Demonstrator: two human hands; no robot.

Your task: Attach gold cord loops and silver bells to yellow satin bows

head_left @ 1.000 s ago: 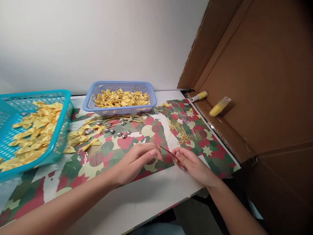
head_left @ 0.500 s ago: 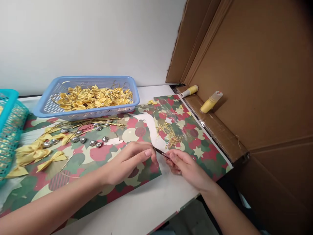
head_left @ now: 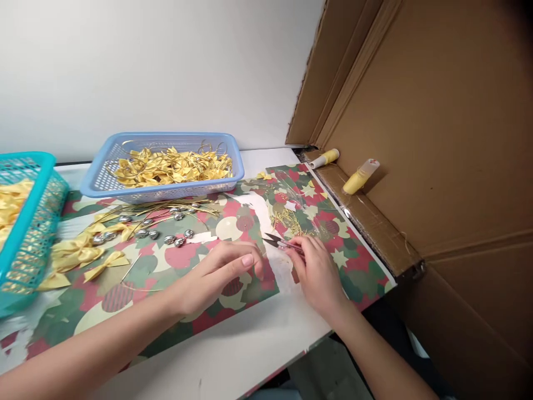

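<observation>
The blue basket [head_left: 166,193] stands at the back of the surface [head_left: 233,344] and is filled with yellow bows and golden cords. To the right of this basket and nearer to the person, the right hand [head_left: 318,278] is closed around a small pair of snips [head_left: 283,243]. The two blades stand apart, with their points directed to the left. The left hand [head_left: 220,272] is nearer to the person than the basket, with fingers bent and the thumb close to them; I cannot tell if there is something held under them. It is apart from the snips.

Just in front of the basket lie loose golden cords [head_left: 166,208], and in front of these, several silver bells [head_left: 170,239]. Loose yellow bows [head_left: 79,253] lie in front of the basket and to its left, beside the turquoise basket [head_left: 37,233], which contains more bows. To the right of the blue basket are thin golden pieces [head_left: 287,221] and, farther right, a tube with yellow on it [head_left: 360,176] beside the cardboard [head_left: 449,133].
</observation>
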